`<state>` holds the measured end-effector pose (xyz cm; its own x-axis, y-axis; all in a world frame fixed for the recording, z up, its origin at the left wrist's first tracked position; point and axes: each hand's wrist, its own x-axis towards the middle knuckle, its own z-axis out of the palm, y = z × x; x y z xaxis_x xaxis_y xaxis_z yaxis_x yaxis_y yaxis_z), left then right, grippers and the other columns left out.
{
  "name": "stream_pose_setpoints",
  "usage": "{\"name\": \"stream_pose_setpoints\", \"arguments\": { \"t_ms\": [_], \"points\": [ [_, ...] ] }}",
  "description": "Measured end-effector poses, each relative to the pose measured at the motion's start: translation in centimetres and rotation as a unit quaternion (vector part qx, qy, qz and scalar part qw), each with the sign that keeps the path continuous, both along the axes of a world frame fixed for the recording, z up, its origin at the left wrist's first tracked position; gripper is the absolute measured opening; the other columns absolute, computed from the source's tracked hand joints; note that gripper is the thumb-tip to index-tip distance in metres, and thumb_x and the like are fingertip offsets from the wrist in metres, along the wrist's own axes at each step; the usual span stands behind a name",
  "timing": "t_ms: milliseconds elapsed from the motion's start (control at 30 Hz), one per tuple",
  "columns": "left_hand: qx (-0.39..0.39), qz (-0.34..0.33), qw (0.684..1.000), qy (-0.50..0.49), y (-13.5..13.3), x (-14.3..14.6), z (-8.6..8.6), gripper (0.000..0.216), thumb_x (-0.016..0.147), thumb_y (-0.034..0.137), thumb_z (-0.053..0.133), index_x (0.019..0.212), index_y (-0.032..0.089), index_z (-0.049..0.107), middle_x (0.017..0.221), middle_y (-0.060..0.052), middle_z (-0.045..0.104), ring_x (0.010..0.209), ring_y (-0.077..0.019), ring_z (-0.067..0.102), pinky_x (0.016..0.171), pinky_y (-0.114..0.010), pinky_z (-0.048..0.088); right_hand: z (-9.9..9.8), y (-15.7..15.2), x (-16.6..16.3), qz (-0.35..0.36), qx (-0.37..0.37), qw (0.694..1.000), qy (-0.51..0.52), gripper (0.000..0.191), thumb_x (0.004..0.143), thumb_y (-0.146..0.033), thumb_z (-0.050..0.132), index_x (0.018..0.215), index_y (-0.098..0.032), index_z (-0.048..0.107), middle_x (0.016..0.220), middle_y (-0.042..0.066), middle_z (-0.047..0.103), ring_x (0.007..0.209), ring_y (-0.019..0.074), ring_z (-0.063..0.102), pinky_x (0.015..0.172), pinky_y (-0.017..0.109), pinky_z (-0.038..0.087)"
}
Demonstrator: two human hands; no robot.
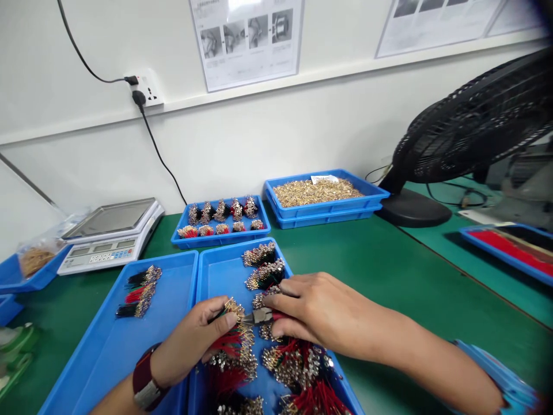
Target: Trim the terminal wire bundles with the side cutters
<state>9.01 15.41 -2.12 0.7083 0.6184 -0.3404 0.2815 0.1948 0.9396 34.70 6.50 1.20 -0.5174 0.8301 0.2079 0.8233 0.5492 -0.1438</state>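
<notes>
A: Please, where are the two hands now?
B: The left hand [190, 343] is low, on the left side. The left fingers [220, 323] are curled and closed.
A: And the other one?
B: The right hand [315, 311] comes from the right, with palm down. The right fingers [285, 305] bend forward, just beside the left fingers. The right forearm [415, 351] stretches long behind it.

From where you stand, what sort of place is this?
Probably a wire-assembly workshop: blue trays of red and black wires with metal terminals, a digital scale, and an instruction sheet on the wall.
</notes>
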Motion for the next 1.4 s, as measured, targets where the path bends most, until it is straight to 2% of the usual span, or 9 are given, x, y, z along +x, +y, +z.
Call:
{"name": "stream_pose_setpoints", "arguments": {
  "t_ms": [167, 367, 600, 733, 933, 1100, 1267, 1400],
  "points": [
    [0.014, -0.070, 0.997, 0.012, 0.4, -0.4, 0.2, 0.046, 0.089, 0.060, 0.069, 0.097, 0.015, 0.064, 0.066, 0.007, 0.052, 0.043, -0.0034, 0.031, 0.035, -0.016, 0.023, 0.1, 0.0, 0.1, -0.021, 0.038, 0.999, -0.009, 0.046, 0.107, -0.056, 0.038, 0.107, -0.020, 0.067, 0.084, 0.004, 0.062, 0.073, 0.0206, 0.056, 0.064, 0.034, 0.036],
    [-0.040, -0.109, 0.993, 0.027, 0.5, -0.5, 1.1, 0.049, 0.083, 0.062, 0.074, 0.093, 0.014, 0.066, 0.064, 0.005, 0.060, 0.037, -0.0025, 0.035, 0.031, -0.014, 0.025, -0.5, -0.3, -0.3, -0.002, 0.049, 0.998, -0.031, 0.047, 0.106, -0.056, 0.038, 0.112, -0.019, 0.066, 0.085, 0.004, 0.062, 0.073, 0.0207, 0.056, 0.066, 0.035, 0.037],
    [-0.098, -0.115, 0.988, 0.044, 0.8, -0.9, 0.9, 0.045, 0.082, 0.059, 0.076, 0.088, 0.015, 0.066, 0.058, 0.002, 0.066, 0.031, -0.0028, 0.037, 0.028, -0.014, 0.024, -0.7, -0.3, -0.6, 0.018, 0.049, 0.998, -0.034, 0.043, 0.106, -0.054, 0.044, 0.115, -0.018, 0.065, 0.087, 0.005, 0.063, 0.076, 0.0215, 0.057, 0.067, 0.036, 0.038],
    [-0.104, -0.120, 0.987, 0.034, 0.8, -0.8, 0.8, 0.047, 0.082, 0.061, 0.075, 0.086, 0.015, 0.065, 0.055, 0.004, 0.062, 0.032, -0.0034, 0.037, 0.028, -0.015, 0.022, -0.7, -0.1, -0.6, 0.023, 0.041, 0.999, -0.024, 0.042, 0.107, -0.054, 0.042, 0.108, -0.018, 0.065, 0.085, 0.005, 0.062, 0.074, 0.0201, 0.055, 0.065, 0.035, 0.035],
    [-0.014, -0.078, 0.997, 0.014, 0.3, -0.1, 1.0, 0.046, 0.090, 0.061, 0.067, 0.095, 0.016, 0.062, 0.066, 0.007, 0.049, 0.046, -0.0046, 0.037, 0.035, -0.015, 0.024, -0.3, -0.1, -0.5, 0.013, 0.011, 0.999, -0.030, 0.040, 0.108, -0.051, 0.042, 0.097, -0.018, 0.062, 0.080, 0.003, 0.061, 0.069, 0.0182, 0.053, 0.061, 0.035, 0.030],
    [0.022, -0.081, 0.996, 0.026, 0.3, -0.1, 0.8, 0.047, 0.091, 0.062, 0.065, 0.097, 0.015, 0.062, 0.066, 0.008, 0.047, 0.046, -0.0046, 0.033, 0.036, -0.015, 0.024, 0.0, -0.2, -0.4, 0.032, 0.008, 0.999, 0.000, 0.045, 0.108, -0.054, 0.039, 0.100, -0.018, 0.064, 0.079, 0.003, 0.061, 0.070, 0.0170, 0.053, 0.060, 0.034, 0.031],
    [-0.012, -0.082, 0.996, 0.014, 0.3, -0.5, 0.8, 0.045, 0.088, 0.060, 0.070, 0.093, 0.016, 0.061, 0.065, 0.008, 0.050, 0.043, -0.0035, 0.033, 0.033, -0.014, 0.023, 0.0, 0.0, -0.2, -0.002, 0.052, 0.998, -0.018, 0.047, 0.107, -0.055, 0.038, 0.104, -0.018, 0.067, 0.083, 0.005, 0.061, 0.072, 0.0190, 0.053, 0.064, 0.034, 0.035],
    [-0.069, -0.085, 0.994, -0.005, 0.4, -0.6, 0.9, 0.046, 0.085, 0.059, 0.075, 0.096, 0.016, 0.064, 0.064, 0.007, 0.053, 0.040, -0.0026, 0.035, 0.031, -0.013, 0.021, -0.4, 0.2, -0.2, 0.001, 0.053, 0.998, -0.022, 0.046, 0.106, -0.056, 0.040, 0.106, -0.019, 0.068, 0.085, 0.005, 0.061, 0.075, 0.0203, 0.053, 0.067, 0.035, 0.037]
  ]
}}
